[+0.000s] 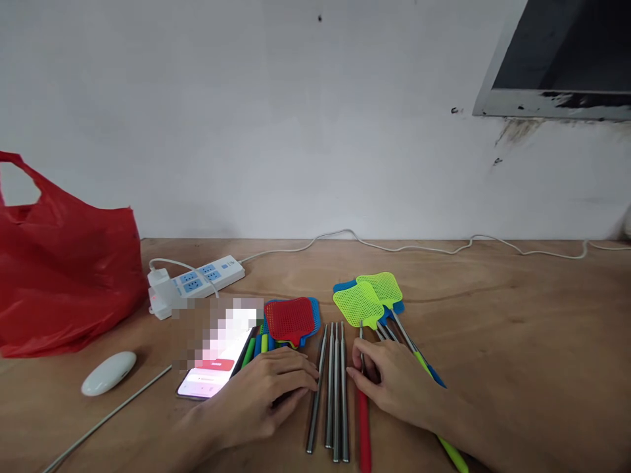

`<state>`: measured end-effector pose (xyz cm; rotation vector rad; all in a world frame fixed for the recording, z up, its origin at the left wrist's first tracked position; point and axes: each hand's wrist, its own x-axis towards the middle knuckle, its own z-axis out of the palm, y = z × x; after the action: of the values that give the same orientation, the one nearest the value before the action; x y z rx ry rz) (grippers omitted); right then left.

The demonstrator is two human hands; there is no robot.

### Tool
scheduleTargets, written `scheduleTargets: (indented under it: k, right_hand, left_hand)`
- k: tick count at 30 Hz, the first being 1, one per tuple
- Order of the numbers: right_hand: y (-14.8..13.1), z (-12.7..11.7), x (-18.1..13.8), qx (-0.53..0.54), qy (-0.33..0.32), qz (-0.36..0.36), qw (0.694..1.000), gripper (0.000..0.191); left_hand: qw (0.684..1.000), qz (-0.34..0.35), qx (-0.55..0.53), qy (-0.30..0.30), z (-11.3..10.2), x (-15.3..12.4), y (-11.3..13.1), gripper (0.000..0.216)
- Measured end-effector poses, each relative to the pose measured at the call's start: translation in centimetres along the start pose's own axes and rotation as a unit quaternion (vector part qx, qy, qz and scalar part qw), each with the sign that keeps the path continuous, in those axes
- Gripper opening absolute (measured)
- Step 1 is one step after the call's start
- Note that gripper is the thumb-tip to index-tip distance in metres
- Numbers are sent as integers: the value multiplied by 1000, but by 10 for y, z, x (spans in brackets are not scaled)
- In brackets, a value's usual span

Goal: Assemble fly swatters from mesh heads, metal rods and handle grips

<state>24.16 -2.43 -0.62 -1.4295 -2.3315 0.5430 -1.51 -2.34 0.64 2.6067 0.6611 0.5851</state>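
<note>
Right hand: red-handled rod pinched between thumb and finger. Left hand half-curled; whether anything is gripped cannot be told. Metal rods laid between, at left hand's 3 o'clock. Green swatter heads seen at right hand's 12, phone at left's 10.

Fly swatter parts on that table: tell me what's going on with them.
The person's right grip is closed on a red-handled metal rod. The left grip lies beside a group of bare metal rods, close against the leftmost; whether it touches is hard to tell. Farther back on the wooden table, a red swatter head overlaps a blue one beyond the left grip, and yellow-green heads lie beyond the right one.
</note>
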Motion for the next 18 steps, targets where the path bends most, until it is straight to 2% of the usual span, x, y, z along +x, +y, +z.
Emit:
scheduleTargets:
  k: [4,6,10,11,13,15,18]
  right_hand:
    - [0,1,1,-1,15,21,1000,9]
    - [1,2,2,19,31,29,999,14]
    - [8,4,5,155,77,28,985,21]
    - [10,4,6,213,93,32,972,22]
    - [13,2,9,343,129,53,929,23]
    - [13,-1,10,463,161,86,867,27]
    - [7,-9,10,584,190,123,779,45]
  left_hand:
    - [1000,-8,1,-8,-1,1,1,27]
    - [1000,-7,0,-12,-1,1,2,27]
    - [1000,-8,6,-17,-1,1,3,26]
    - [1000,-10,9,-15,-2,1,3,25]
    - [1000,-21,12,-5,-2,1,3,24]
    - [999,-43,10,20,-3,0,3,21]
    - [994,-82,-14,76,-3,0,3,19]
